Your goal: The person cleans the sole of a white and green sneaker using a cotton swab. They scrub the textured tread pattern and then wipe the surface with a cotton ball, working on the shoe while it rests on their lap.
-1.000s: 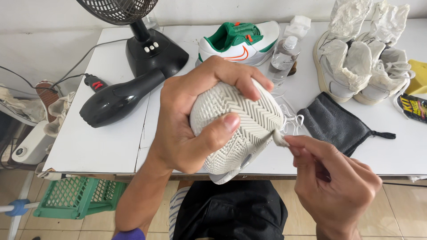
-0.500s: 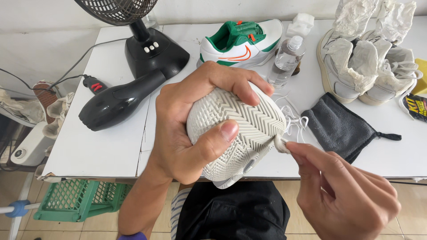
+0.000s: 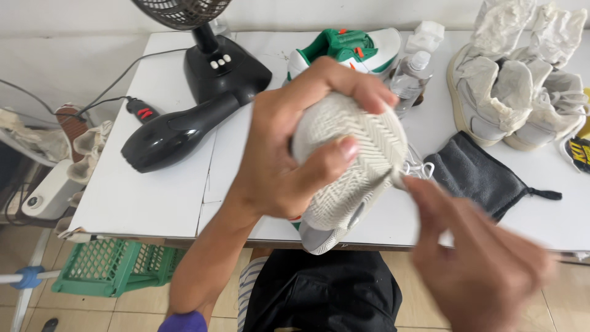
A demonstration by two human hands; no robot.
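My left hand (image 3: pixel 289 144) grips a white sneaker (image 3: pixel 350 163) upside down, its herringbone sole facing me, thumb pressed on the sole. My right hand (image 3: pixel 485 264), blurred with motion, is at the sole's right edge with fingertips pinched near the white laces (image 3: pixel 421 167); what it pinches is too blurred to tell. The shoe is held above the front edge of the white table (image 3: pixel 141 203).
On the table lie a black hair dryer (image 3: pixel 178 132), a black fan base (image 3: pixel 224 71), a green-and-white sneaker (image 3: pixel 344 49), a clear bottle (image 3: pixel 410 77), a grey cloth (image 3: pixel 476 175) and paper-stuffed white shoes (image 3: pixel 522 92). A green crate (image 3: pixel 114 267) sits on the floor.
My right hand has moved down and right along the sole's edge, now blurred. The sneaker has tilted slightly in my left hand.
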